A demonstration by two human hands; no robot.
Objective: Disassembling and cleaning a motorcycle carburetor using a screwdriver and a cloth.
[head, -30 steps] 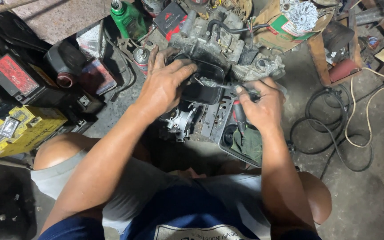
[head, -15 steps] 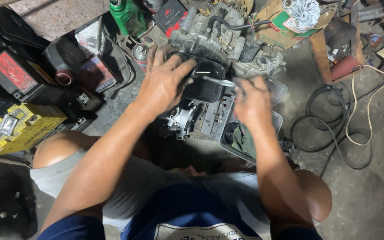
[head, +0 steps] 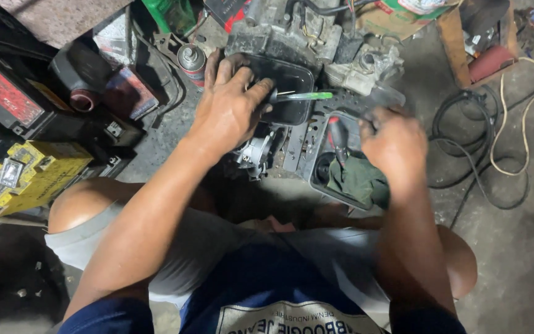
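Both hands are positioned over a small engine assembly that sits on the concrete floor in front of the crouching person. The left hand is laid palm-down on the near edge of a black rectangular housing, with the fingers spread and slightly curled; nothing is clamped in it, as far as can be seen. A green-handled screwdriver lies across the housing opening, its metal end just at the left fingertips. The right hand is held to the right of the housing, closed into a loose fist and blurred; whether anything is gripped in it cannot be told. The two hands are well apart, with the housing and the screwdriver between them.

Below the right hand, a black tray is placed holding a green rag and a red-handled tool. A spray can stands just beside the left hand, on its far left side. At the far left, a yellow box and a black battery with a red label are located. Coiled black and white cables lie on the floor at the right, and a wooden box is seen at the upper right.
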